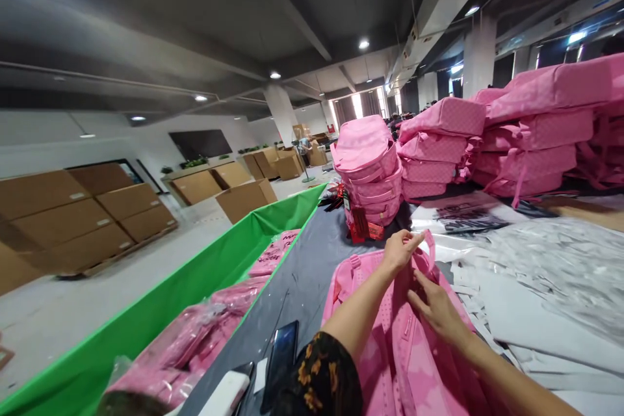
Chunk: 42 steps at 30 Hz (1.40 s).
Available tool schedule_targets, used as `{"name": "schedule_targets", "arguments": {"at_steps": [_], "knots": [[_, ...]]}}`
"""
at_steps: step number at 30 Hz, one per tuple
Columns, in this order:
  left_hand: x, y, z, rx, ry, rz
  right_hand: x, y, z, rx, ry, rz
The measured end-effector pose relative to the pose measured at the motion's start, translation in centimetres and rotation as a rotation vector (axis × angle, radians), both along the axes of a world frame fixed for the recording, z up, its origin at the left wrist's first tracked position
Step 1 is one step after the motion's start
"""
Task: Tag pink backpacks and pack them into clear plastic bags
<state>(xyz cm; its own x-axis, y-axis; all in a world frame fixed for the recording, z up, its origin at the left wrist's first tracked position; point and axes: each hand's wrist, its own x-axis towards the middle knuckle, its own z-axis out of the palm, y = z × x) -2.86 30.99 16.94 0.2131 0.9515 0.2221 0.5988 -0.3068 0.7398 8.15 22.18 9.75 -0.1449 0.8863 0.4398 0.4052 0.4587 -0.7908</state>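
A pink backpack [375,364] lies on the dark table in front of me, its straps and back panel facing up. At its top end, my left hand [400,252] is closed, its fingertips pinching beside the loop handle [429,248]. Just below it, my right hand [439,309] rests against the backpack's upper part with its fingers apart. Beyond the hands stands an upright pink backpack [368,169] with red tags [365,227] hanging at its lower front.
Stacks of pink backpacks [541,136] stand at the right rear. White sheets and plastic bags [550,286] cover the right side. On the left, a green-walled bin [160,309] holds bagged pink goods [195,338]. A phone [283,354] and a white device [225,395] lie near the table's left edge. Cartons [68,221] stand beyond.
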Motion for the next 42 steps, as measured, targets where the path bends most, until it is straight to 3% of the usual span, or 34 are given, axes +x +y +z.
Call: {"name": "schedule_targets", "arguments": {"at_steps": [2, 4, 8, 11, 15, 18, 21, 24, 28, 31, 34, 37, 40, 42], "knots": [[-0.9, -0.3, 0.0, 0.031, 0.056, 0.051, 0.7, 0.1, -0.2, -0.034, -0.036, 0.078], [-2.3, -0.5, -0.2, 0.032, 0.124, 0.098, 1.8, 0.6, -0.1, 0.030, -0.063, 0.115], [-4.8, -1.0, -0.5, -0.002, 0.176, 0.111, 3.1, 3.2, 1.6, 0.167, -0.113, 0.021], [-5.4, -1.6, -0.4, 0.009, 0.141, 0.066, 3.0, 6.5, 3.9, 0.062, -0.186, 0.016], [-4.6, -2.7, -0.4, 0.067, 0.053, 0.058, 2.5, 10.0, 6.3, -0.171, -0.305, 0.295], [-3.8, -4.0, -0.7, 0.121, -0.013, 0.057, 2.9, 10.5, 7.0, -0.307, -0.412, 0.461], [-3.3, -5.7, -1.3, 0.209, 0.012, -0.012, 3.7, 9.9, 7.3, -0.361, -0.529, 0.505], [-2.6, -7.5, -2.3, 0.377, 0.214, -0.131, 4.0, 9.4, 6.9, -0.351, -0.662, 0.395], [-1.4, -9.5, -3.0, 0.744, 0.585, -0.361, 3.0, 8.6, 5.7, -0.230, -0.743, 0.060], [-0.6, -10.2, -2.9, 0.887, 0.706, -0.523, 3.2, 8.4, 5.9, -0.169, -0.740, -0.144], [-0.5, -10.2, -3.0, 0.797, 0.580, -0.506, 5.9, 9.5, 7.8, -0.195, -0.684, -0.305], [-1.4, -9.1, -3.1, 0.503, 0.145, -0.243, 9.9, 11.0, 9.9, -0.290, -0.593, -0.382], [-2.9, -6.8, -3.1, 0.117, -0.324, 0.085, 11.6, 11.2, 9.6, -0.366, -0.531, -0.253], [-3.7, -5.2, -3.3, -0.059, -0.464, 0.220, 10.7, 10.3, 8.0, -0.366, -0.517, -0.124]]}}
